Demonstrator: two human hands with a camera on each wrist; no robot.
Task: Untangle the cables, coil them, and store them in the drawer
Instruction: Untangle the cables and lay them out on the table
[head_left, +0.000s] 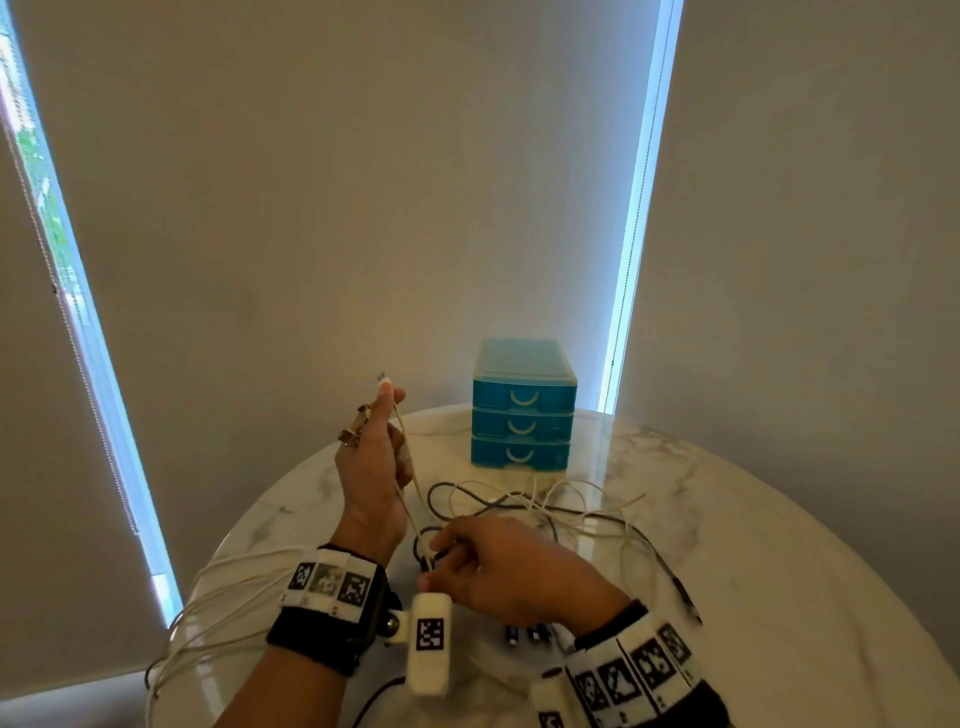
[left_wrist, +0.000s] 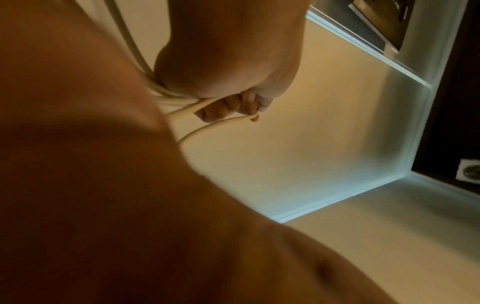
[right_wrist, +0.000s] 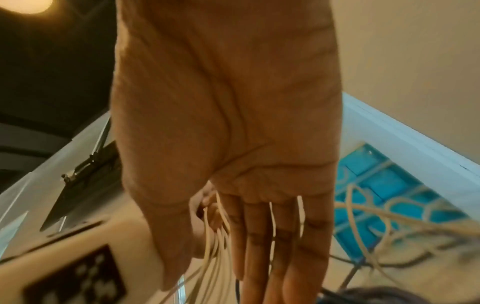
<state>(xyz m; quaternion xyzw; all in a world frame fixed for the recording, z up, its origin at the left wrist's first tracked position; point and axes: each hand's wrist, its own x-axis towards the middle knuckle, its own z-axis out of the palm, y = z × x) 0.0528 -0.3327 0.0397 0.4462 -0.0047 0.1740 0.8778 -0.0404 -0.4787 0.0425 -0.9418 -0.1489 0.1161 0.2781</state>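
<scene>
My left hand (head_left: 371, 457) is raised above the table and grips a white cable (head_left: 408, 488), whose plug end sticks up past the fingertips. In the left wrist view the curled fingers (left_wrist: 226, 107) close round several white cable (left_wrist: 207, 127) strands. The cable runs down to my right hand (head_left: 509, 566), which pinches it with thumb and fingers beside a small dark cable loop (head_left: 423, 551). The right wrist view shows the palm (right_wrist: 228, 123), fairly straight fingers and white strands (right_wrist: 210, 246) beside the thumb. A blue three-drawer unit (head_left: 522, 415) stands behind, all drawers closed.
White and dark cables (head_left: 545, 509) lie tangled on the round marble table (head_left: 727, 519) in front of the drawers. White loops (head_left: 208, 613) hang over the table's left edge. Small connectors (head_left: 524, 634) lie near my right wrist, and a dark plug (head_left: 685, 597) to the right.
</scene>
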